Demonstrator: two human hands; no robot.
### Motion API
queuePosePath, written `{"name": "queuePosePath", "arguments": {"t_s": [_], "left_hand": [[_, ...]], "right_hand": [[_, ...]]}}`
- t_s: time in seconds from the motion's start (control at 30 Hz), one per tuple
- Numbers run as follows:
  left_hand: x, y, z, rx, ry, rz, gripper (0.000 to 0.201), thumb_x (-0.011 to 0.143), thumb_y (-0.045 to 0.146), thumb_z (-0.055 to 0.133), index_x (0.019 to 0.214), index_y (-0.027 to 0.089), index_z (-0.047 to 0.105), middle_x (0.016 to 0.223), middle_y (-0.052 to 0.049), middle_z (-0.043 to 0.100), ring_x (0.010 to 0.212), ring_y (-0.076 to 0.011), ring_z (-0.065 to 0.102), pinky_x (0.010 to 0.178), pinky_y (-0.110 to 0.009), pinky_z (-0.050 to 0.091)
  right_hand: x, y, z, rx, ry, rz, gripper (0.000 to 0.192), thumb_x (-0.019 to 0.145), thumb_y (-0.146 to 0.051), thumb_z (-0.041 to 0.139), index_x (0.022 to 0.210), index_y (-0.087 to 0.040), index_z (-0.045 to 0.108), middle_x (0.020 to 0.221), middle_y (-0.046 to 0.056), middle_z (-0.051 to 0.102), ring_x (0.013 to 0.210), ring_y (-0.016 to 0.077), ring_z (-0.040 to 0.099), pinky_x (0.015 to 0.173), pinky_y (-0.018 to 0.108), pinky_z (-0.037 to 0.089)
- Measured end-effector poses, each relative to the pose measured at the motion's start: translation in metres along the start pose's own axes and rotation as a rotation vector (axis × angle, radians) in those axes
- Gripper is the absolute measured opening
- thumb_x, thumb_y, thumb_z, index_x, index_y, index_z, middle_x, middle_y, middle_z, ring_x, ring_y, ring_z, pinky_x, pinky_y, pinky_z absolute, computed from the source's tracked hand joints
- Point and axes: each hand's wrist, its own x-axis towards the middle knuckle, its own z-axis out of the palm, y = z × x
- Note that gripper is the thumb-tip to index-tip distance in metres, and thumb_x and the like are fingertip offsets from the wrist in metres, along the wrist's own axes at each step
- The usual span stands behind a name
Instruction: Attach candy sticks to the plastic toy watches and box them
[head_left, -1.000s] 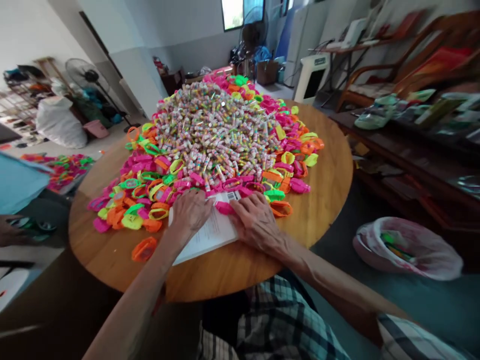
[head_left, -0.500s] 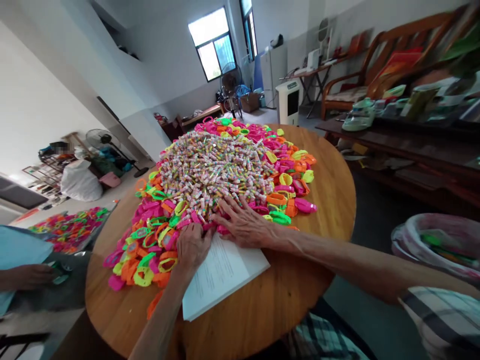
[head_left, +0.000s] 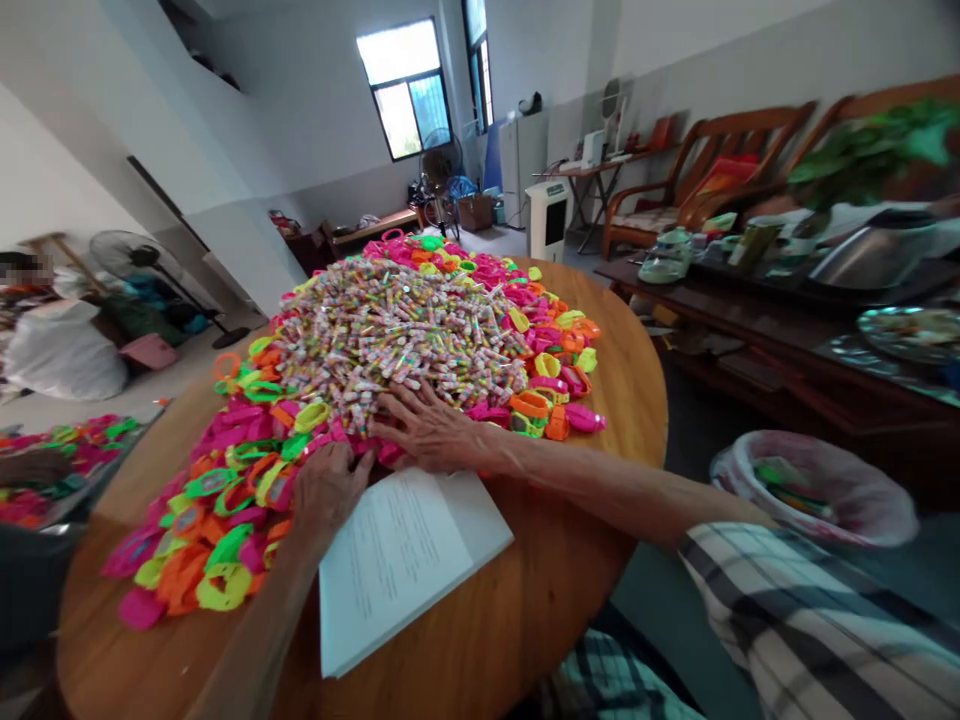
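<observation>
A heap of small candy-like tubes point(head_left: 405, 330) in clear, multicoloured wrapping covers the middle of the round table. Bright plastic toy watches point(head_left: 225, 485) in pink, orange, green and yellow lie around it. My right hand point(head_left: 431, 430) rests palm down at the heap's near edge, fingers spread over tubes and pink watches. To its left, my left hand point(head_left: 326, 490) bends its fingers down among pink watches. Its fingertips are hidden, so what they hold cannot be made out. A stack of printed white paper point(head_left: 405, 570) lies just below both hands.
The wooden round table point(head_left: 622, 350) fills the foreground. At right stand a lined waste bin point(head_left: 817, 490) and a dark low table point(head_left: 720, 320) with a kettle and jars. Another person's hand point(head_left: 34, 467) is over more watches at far left. An air cooler point(head_left: 547, 220) stands behind.
The view has turned right, so the table and hands sit further left in the picture. Both hands stay at the heap's near edge. The other person's hand is now over the watches.
</observation>
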Motion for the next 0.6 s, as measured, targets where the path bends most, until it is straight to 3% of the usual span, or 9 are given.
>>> {"name": "queuePosePath", "arguments": {"t_s": [0.2, 0.3, 0.43, 0.5, 0.6], "left_hand": [[0.006, -0.016, 0.006, -0.022, 0.055, 0.012, 0.045, 0.091, 0.058, 0.052, 0.064, 0.024, 0.042, 0.065, -0.005, 0.055, 0.065, -0.0203, 0.049, 0.063, -0.033, 0.031], [0.007, -0.025, 0.009, -0.036, 0.09, 0.038, 0.045, 0.092, 0.056, 0.054, 0.064, 0.024, 0.039, 0.064, -0.004, 0.052, 0.065, -0.0203, 0.05, 0.064, -0.033, 0.032], [0.012, -0.033, 0.013, -0.03, 0.105, 0.065, 0.048, 0.092, 0.059, 0.055, 0.063, 0.024, 0.038, 0.062, -0.003, 0.05, 0.064, -0.0203, 0.049, 0.064, -0.033, 0.033], [0.014, -0.031, 0.008, -0.029, 0.084, 0.062, 0.047, 0.092, 0.058, 0.055, 0.062, 0.024, 0.039, 0.062, -0.003, 0.051, 0.063, -0.0203, 0.05, 0.064, -0.033, 0.034], [0.012, -0.019, -0.01, -0.023, -0.057, 0.038, 0.041, 0.092, 0.049, 0.056, 0.061, 0.024, 0.045, 0.062, -0.005, 0.056, 0.063, -0.02, 0.052, 0.064, -0.033, 0.038]], "right_hand": [[0.01, 0.0, 0.001, -0.099, -0.012, 0.036, 0.063, 0.107, -0.067, 0.031, 0.16, -0.034, 0.04, 0.17, 0.007, 0.035, 0.156, 0.0318, 0.03, 0.127, 0.058, 0.028], [0.015, -0.002, 0.007, -0.086, 0.04, 0.085, 0.063, 0.103, -0.071, 0.039, 0.156, -0.037, 0.047, 0.168, 0.002, 0.041, 0.154, 0.0286, 0.035, 0.123, 0.047, 0.038], [0.021, -0.003, 0.015, -0.015, 0.154, 0.119, 0.064, 0.099, -0.068, 0.054, 0.15, -0.031, 0.055, 0.163, 0.003, 0.049, 0.152, 0.0279, 0.038, 0.118, 0.038, 0.039], [0.023, -0.003, 0.014, 0.017, 0.142, 0.099, 0.065, 0.098, -0.065, 0.058, 0.151, -0.028, 0.054, 0.162, 0.005, 0.049, 0.151, 0.0286, 0.039, 0.112, 0.035, 0.043], [0.023, -0.004, 0.011, 0.122, 0.038, 0.078, 0.067, 0.097, -0.058, 0.065, 0.155, -0.026, 0.05, 0.167, 0.01, 0.043, 0.154, 0.0302, 0.036, 0.105, 0.032, 0.05]]}}
